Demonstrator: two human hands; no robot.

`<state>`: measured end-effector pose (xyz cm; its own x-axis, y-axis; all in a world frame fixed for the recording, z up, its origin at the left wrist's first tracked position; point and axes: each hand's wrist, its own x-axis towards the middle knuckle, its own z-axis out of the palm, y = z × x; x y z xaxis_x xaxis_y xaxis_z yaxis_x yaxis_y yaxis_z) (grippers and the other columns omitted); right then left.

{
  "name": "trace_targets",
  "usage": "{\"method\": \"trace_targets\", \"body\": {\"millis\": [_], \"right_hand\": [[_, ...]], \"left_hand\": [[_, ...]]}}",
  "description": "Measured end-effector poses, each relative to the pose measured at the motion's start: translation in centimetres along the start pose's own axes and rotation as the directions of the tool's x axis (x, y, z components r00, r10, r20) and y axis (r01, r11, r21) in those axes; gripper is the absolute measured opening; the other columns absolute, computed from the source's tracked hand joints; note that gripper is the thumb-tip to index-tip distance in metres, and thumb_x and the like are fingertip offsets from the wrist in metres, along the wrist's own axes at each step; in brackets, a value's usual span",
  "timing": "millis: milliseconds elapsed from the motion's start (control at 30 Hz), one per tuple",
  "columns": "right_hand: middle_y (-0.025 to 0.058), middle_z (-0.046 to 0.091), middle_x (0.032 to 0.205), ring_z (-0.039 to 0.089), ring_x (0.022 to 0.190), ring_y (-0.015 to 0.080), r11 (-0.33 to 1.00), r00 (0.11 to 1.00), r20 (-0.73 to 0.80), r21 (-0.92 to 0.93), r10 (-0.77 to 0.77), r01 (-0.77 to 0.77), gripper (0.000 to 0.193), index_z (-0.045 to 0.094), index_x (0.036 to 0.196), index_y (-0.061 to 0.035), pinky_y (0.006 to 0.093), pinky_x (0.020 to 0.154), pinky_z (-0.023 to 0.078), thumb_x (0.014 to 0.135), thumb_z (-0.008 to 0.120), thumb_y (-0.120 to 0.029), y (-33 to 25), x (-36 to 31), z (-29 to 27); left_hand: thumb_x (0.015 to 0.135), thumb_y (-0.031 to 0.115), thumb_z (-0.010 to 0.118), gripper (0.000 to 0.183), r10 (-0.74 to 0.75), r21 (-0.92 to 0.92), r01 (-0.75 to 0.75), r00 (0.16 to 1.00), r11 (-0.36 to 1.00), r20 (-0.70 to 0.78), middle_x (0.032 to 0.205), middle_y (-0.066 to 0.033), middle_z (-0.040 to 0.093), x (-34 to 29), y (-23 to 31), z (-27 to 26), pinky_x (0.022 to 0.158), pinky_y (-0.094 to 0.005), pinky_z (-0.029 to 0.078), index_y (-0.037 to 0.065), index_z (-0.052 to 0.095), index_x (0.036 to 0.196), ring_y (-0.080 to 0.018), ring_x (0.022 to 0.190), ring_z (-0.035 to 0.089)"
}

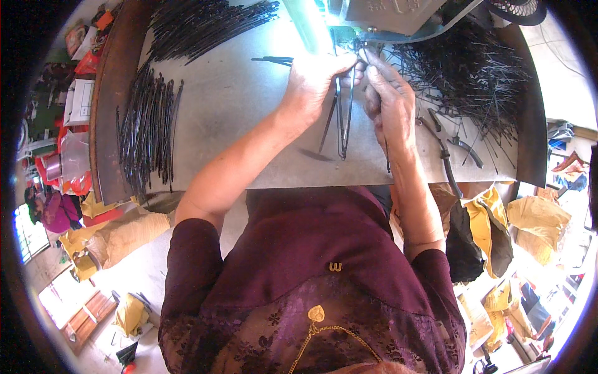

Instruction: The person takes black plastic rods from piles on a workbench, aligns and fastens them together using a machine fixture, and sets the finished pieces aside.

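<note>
My left hand point(311, 81) is closed on several thin black metal rods point(341, 128), just below a bright light. Some of the rods hang down from the fingers toward the table, and other black rod ends point(273, 60) stick out to the left of the hand. Close beside it, my right hand point(393, 103) has its fingers curled in a pinch, the tips meeting near the left fingertips. A thin dark rod end shows below the right palm. Glare and the fingers hide what exactly the fingertips grip.
Black rods lie in a row point(149, 131) at the table's left and in a bundle point(212, 25) at the back. A tangled heap of rods point(479, 75) covers the right. Dark-handled pliers point(443, 149) lie near it. A lamp point(305, 25) and metal housing point(398, 15) overhang the hands.
</note>
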<state>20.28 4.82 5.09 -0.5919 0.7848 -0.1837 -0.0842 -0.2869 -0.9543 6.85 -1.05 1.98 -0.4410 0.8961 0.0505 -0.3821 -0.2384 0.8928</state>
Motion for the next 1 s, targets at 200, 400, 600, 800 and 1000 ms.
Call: {"method": "trace_targets", "body": {"millis": [200,400,600,800,1000], "right_hand": [[-0.0014,0.051,0.067,0.033,0.045,0.0022,0.999,1.0,-0.003,0.049,0.017,-0.016,0.037,0.051,0.127,0.0035,0.0166,0.038,0.023,0.095,0.051,-0.014,0.2,0.0,-0.1],[-0.0025,0.048,0.063,0.033,0.044,0.0025,0.997,1.0,0.007,0.077,0.028,-0.029,0.034,0.054,0.125,0.0013,0.0174,0.037,0.024,0.095,0.05,-0.015,0.6,0.0,-0.3],[-0.0034,0.045,0.059,0.033,0.043,0.0033,0.993,1.0,0.022,0.117,0.008,-0.011,0.033,0.056,0.123,0.0001,0.0185,0.037,0.024,0.094,0.051,-0.015,0.5,0.1,-0.2],[-0.0029,0.046,0.058,0.031,0.041,0.0037,0.98,0.999,0.037,0.197,0.012,-0.019,0.031,0.057,0.121,0.0014,0.0194,0.036,0.023,0.094,0.052,-0.012,0.9,0.4,-0.6],[-0.0011,0.045,0.06,0.029,0.039,0.0032,0.981,0.998,0.056,0.186,0.038,-0.048,0.033,0.051,0.126,0.0036,0.0171,0.037,0.025,0.097,0.045,-0.012,0.5,0.2,-0.4]], "left_hand": [[0.085,0.012,0.063,0.018,-0.009,0.008,0.01,1.0,1.0,-0.022,0.085,-0.0088,0.067,-0.2,0.0,0.3,0.068,-0.0254,0.051,-0.003,0.064,0.095,-0.0138,0.072,0.064],[0.085,0.012,0.064,0.018,0.038,0.107,-0.032,0.998,0.994,-0.05,0.086,-0.009,0.067,-0.4,-0.4,0.3,0.068,-0.0256,0.052,-0.002,0.063,0.097,-0.0141,0.072,0.064],[0.085,0.013,0.065,0.019,-0.018,0.038,0.02,0.998,0.999,-0.056,0.085,-0.0086,0.066,-0.6,0.5,1.1,0.068,-0.0249,0.052,-0.002,0.063,0.096,-0.0137,0.071,0.064],[0.086,0.014,0.064,0.019,0.032,0.09,-0.027,0.998,0.996,-0.054,0.083,-0.0075,0.067,-0.6,0.4,0.6,0.065,-0.0237,0.051,-0.001,0.063,0.096,-0.0129,0.072,0.064],[0.086,0.014,0.064,0.018,0.017,0.067,-0.014,0.999,0.998,-0.045,0.085,-0.0084,0.067,-0.5,-0.1,0.4,0.066,-0.0246,0.052,-0.001,0.062,0.096,-0.0132,0.073,0.065]]}}
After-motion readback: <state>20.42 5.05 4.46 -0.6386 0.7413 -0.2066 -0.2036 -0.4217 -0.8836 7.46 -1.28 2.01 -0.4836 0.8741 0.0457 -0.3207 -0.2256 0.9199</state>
